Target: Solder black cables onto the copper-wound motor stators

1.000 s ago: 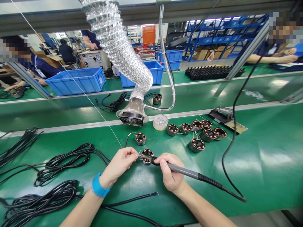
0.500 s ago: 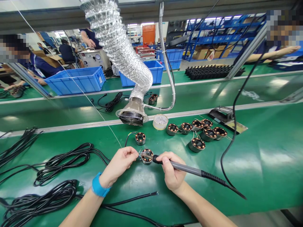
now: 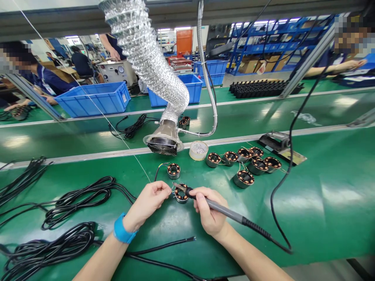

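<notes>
Left hand [image 3: 156, 199] pinches thin strand [image 3: 142, 169]; right hand [image 3: 210, 214] grips soldering iron [image 3: 225, 211] over stator [image 3: 181, 200], presumably for finger clearance.

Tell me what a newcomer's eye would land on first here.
Likely the crinkled silver duct hanging at upper centre, ending in a flared hood. Next, lower down, the right hand gripping a grey-handled soldering iron beside a copper-wound ring. Then the coils of black cable on the green bench at left.
</notes>
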Motion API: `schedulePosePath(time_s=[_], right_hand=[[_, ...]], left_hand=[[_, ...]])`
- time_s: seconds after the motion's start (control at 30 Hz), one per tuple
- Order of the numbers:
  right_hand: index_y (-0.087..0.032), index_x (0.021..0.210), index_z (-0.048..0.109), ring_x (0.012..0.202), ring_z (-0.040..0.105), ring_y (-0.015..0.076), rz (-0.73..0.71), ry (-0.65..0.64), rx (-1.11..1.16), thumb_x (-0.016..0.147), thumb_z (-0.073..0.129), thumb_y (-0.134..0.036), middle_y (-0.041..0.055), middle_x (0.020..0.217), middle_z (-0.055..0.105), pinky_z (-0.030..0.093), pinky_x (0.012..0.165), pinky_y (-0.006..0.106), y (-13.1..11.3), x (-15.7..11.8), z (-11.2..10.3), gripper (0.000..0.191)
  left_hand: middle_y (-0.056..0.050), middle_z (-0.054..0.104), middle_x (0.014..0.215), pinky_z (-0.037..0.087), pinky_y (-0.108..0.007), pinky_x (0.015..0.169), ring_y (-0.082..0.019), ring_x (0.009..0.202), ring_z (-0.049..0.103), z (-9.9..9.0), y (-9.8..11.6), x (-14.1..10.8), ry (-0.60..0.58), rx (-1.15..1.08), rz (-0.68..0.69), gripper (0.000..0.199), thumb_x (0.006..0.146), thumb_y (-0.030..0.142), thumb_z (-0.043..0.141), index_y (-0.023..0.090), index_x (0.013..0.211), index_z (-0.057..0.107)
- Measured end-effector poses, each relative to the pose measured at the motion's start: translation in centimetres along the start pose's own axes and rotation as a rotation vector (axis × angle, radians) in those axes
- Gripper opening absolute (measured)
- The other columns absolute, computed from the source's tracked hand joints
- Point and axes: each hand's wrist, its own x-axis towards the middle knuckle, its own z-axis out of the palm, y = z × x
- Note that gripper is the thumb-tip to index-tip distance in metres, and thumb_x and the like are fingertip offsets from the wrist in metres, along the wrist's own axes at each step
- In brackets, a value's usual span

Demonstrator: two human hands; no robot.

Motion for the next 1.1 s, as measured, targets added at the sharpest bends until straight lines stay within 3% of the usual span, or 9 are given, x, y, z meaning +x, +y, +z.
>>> schedulePosePath(time_s=[0.2,0.53,0.73,0.9,1.1], right_hand=[[-0.023,0.115,0.063,0.074,0.064,0.0136,-0.18,-0.148,-0.005,0.09,0.053,-0.009,0.0032,0.086,0.065,0.054,0.068,0.027,0.2,0.8,0.8,0.03],[-0.028,0.131,0.053,0.092,0.064,0.0126,-0.185,-0.252,-0.003,0.091,0.051,-0.005,0.0065,0.112,0.05,0.057,0.083,0.026,1.3,1.0,2.7,0.046],[-0.029,0.131,0.051,0.085,0.063,0.0113,-0.21,-0.259,-0.064,0.091,0.048,-0.005,0.0054,0.11,0.049,0.057,0.079,0.026,1.1,1.1,3.2,0.047],[-0.027,0.13,0.052,0.086,0.061,0.0121,-0.208,-0.255,-0.06,0.09,0.048,-0.005,0.0062,0.109,0.049,0.056,0.079,0.026,1.1,1.0,3.2,0.046],[-0.028,0.125,0.055,0.086,0.062,0.0124,-0.142,-0.237,-0.003,0.088,0.049,-0.005,0.0053,0.105,0.049,0.056,0.081,0.027,0.7,0.6,2.7,0.044]], left_hand=[[0.006,0.044,0.064,0.018,-0.021,0.044,-0.005,0.048,0.027,0.1,0.1,-0.2,-0.009,0.008,0.01,0.032,0.083,0.045,0.064,0.014,0.079,0.057],[0.007,0.04,0.06,0.023,-0.021,0.045,-0.007,0.05,0.03,0.0,0.0,-0.2,-0.017,0.008,0.08,0.034,0.084,0.049,0.062,0.016,0.078,0.054],[0.006,0.045,0.062,0.028,-0.022,0.048,-0.008,0.052,0.036,0.1,0.5,-0.6,-0.005,0.049,0.123,0.035,0.085,0.05,0.062,0.015,0.085,0.061],[-0.002,0.062,0.081,0.042,-0.025,0.068,-0.014,0.073,0.053,-0.1,0.8,-0.7,-0.061,0.098,0.171,0.03,0.083,0.043,0.066,0.014,0.09,0.063],[0.001,0.054,0.074,0.035,-0.023,0.053,-0.01,0.058,0.044,-0.6,1.0,-0.9,-0.136,0.163,0.072,0.03,0.085,0.044,0.062,0.014,0.091,0.06]])
